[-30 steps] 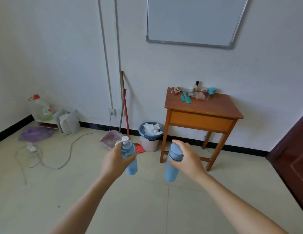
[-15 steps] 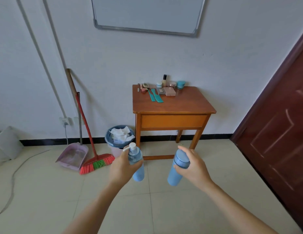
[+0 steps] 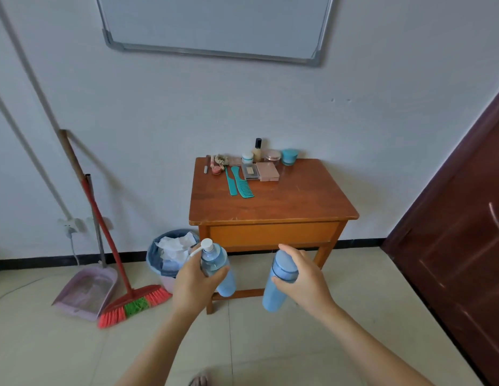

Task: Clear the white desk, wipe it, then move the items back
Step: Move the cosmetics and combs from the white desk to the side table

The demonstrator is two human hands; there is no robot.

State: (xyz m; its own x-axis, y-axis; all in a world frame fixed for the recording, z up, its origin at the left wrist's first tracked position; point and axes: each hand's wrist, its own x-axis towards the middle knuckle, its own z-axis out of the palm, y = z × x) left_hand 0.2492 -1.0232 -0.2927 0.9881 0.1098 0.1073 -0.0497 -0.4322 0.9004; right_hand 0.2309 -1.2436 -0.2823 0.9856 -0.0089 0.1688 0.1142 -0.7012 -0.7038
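Closer than half a second before, the wooden table [image 3: 273,207] stood at twelve o'clock of both hands; the left hand [image 3: 197,282] curled its fingers round a translucent blue pump bottle [image 3: 216,264] with a white nozzle; the right hand [image 3: 305,281] wrapped a matte blue capped bottle [image 3: 277,280]; both rode roughly upright, probably for setting down beside the combs [image 3: 241,185] at the table's eleven o'clock; the white desk was out of view.

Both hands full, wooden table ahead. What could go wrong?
1. The left hand grips the pump bottle and the right hand the blue bottle, so neither is free to catch a slip.
2. Jars and combs crowd the back of the table; a bottle set there might topple them.
3. The bin and broom sit beside the table, possibly underfoot.
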